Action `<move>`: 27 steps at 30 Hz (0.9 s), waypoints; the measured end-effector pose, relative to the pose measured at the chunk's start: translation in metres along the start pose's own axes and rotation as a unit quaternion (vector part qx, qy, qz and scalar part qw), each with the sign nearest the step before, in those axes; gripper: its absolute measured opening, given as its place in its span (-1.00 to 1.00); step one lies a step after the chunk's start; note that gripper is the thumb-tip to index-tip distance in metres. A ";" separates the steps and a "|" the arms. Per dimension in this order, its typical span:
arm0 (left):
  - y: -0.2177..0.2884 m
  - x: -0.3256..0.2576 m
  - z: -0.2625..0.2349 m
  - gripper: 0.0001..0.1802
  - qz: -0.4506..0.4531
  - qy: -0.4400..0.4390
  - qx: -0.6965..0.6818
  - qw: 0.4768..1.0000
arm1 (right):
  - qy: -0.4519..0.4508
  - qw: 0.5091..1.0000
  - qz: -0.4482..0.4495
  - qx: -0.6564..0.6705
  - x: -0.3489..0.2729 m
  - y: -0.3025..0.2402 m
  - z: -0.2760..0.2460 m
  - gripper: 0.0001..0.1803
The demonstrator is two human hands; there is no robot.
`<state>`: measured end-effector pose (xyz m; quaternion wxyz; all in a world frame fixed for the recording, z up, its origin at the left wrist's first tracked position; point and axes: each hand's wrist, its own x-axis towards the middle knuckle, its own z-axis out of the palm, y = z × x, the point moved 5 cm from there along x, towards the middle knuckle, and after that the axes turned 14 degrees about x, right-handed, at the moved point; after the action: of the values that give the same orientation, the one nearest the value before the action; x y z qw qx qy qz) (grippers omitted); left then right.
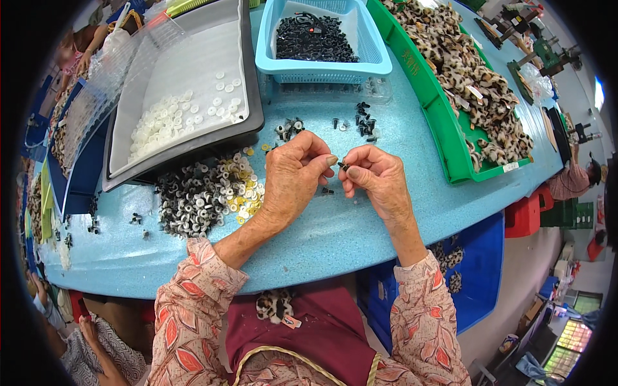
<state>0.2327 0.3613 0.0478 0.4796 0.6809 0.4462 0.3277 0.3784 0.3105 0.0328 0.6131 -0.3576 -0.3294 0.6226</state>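
Note:
My right hand [381, 177] pinches a small black plastic peg [344, 166] between thumb and fingertips. Close beside it, my left hand [293, 177] has thumb and forefinger pressed together; what they hold, if anything, is too small to make out. Both hands are just above the blue tabletop [322, 238]. A pile of black pegs with white discs [193, 199] lies left of my left hand, mixed with yellow and white washers [243, 186]. Beyond my hands are a little cluster of black pegs [367, 122] and another small cluster [290, 128].
A tilted grey tray [252, 77] holds translucent white washers [164, 122]. Behind stands a light blue basket [322, 69] of black parts. On the right, a green crate [438, 122] is full of leopard-print plush pieces [476, 83]. One plush piece [275, 305] rests on my lap; a blue bin [479, 283] sits below the table.

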 end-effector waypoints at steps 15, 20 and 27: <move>-0.016 -0.003 0.009 -0.72 -0.121 -0.081 -0.186 0.972 | -0.023 0.980 -0.073 -0.184 -0.003 -0.002 0.007 -0.72; -0.002 -0.001 0.001 -0.72 -0.088 -0.076 -0.117 0.986 | -0.010 0.971 -0.087 -0.224 -0.008 -0.009 0.010 -0.81; 0.021 -0.001 -0.020 -0.77 0.046 0.065 -0.087 0.993 | 0.032 0.989 -0.081 -0.121 -0.006 -0.006 -0.004 -0.85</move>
<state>0.2204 0.3645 0.0739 0.4914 0.6334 0.4146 0.4306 0.3849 0.3043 0.0366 0.6236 -0.4216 -0.4103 0.5147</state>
